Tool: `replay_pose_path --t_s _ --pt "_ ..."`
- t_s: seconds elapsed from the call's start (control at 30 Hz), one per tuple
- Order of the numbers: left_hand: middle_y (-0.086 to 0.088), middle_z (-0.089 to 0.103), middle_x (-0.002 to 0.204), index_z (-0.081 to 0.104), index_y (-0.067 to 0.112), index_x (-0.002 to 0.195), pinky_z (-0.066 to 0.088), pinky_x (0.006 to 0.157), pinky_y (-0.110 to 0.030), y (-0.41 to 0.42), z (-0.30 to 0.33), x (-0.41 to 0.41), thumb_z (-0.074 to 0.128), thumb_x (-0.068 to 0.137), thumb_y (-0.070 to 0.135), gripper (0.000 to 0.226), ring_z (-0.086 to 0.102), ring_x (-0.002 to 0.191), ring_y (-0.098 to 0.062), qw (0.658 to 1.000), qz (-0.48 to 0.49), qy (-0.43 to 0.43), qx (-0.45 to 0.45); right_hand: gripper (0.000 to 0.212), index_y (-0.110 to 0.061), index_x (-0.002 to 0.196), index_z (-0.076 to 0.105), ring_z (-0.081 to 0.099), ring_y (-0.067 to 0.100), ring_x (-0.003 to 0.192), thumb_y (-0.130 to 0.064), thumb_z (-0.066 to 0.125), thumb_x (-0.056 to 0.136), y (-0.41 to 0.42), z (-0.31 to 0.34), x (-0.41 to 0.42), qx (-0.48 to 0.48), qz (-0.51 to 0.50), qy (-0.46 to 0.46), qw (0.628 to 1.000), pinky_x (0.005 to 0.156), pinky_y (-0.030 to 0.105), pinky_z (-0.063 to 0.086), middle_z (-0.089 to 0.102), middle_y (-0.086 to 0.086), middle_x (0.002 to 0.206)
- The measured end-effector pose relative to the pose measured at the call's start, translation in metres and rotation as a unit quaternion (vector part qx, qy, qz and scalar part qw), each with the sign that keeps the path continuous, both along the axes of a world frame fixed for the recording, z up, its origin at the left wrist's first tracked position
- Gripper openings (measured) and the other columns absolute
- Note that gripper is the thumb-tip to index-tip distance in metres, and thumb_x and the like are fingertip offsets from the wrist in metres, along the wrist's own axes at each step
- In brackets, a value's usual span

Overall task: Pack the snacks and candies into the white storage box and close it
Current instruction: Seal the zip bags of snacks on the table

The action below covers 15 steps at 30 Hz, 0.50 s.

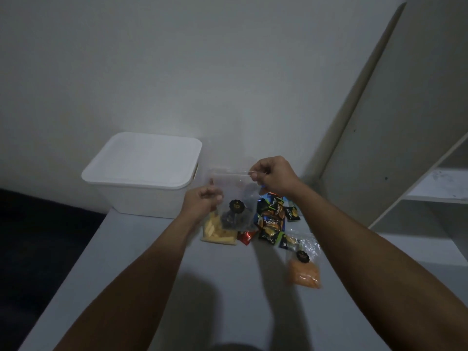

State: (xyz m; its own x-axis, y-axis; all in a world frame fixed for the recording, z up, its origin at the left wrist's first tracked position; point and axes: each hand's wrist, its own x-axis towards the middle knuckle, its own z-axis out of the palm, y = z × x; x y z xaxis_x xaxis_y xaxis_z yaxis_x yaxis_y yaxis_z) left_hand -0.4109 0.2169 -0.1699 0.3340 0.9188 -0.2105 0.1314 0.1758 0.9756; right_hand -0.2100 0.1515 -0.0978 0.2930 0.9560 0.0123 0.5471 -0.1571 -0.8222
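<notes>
The white storage box (136, 198) stands at the table's far left against the wall, with its lid (141, 158) on. Both hands hold up a clear zip bag (235, 196) with dark snacks and a black round label, just right of the box. My left hand (202, 201) pinches the bag's left edge; my right hand (273, 173) pinches its top right corner. Under the bag lies a clear bag of yellow sticks (217, 231). A pile of Nextar packets (272, 219) and a red wrapper (247, 236) lie beside it. A bag of orange snacks (304, 269) lies nearer, to the right.
The grey table (228, 287) runs from me to the white wall. A dark floor (38, 236) drops off on the left. White shelves (430, 188) stand close on the right.
</notes>
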Motion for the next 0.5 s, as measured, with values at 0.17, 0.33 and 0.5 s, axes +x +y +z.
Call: replay_pose_path --t_s 0.17,0.33,0.5 --pt "-0.015 0.067 0.077 0.067 0.005 0.079 0.053 0.066 -0.032 -0.008 -0.022 -0.019 0.065 0.083 -0.005 0.011 0.065 0.067 -0.022 0.997 0.043 0.037 -0.055 0.005 -0.005 0.088 0.069 0.069 0.027 0.072 -0.006 0.071 0.084 0.002 -0.030 -0.023 -0.040 -0.032 0.036 0.998 0.059 0.037 0.062 0.068 0.015 0.082" --pt "-0.016 0.067 0.076 0.067 0.003 0.081 0.050 0.049 -0.025 -0.012 -0.050 -0.037 0.060 0.087 -0.004 0.011 0.064 0.062 -0.022 0.992 0.059 0.082 -0.076 0.007 -0.003 0.091 0.068 0.067 0.023 0.071 0.002 0.064 0.088 0.004 -0.058 -0.043 -0.094 -0.025 0.037 0.995 0.063 0.037 0.062 0.065 0.011 0.082" --pt "-0.015 0.067 0.075 0.066 0.005 0.075 0.047 0.045 -0.020 -0.009 -0.068 -0.041 0.058 0.087 -0.004 0.017 0.062 0.060 -0.021 0.988 0.068 0.109 -0.085 0.009 -0.005 0.093 0.070 0.070 0.028 0.084 -0.001 0.063 0.089 0.009 -0.081 -0.048 -0.105 -0.030 -0.003 0.994 0.075 0.043 0.061 0.069 0.015 0.095"
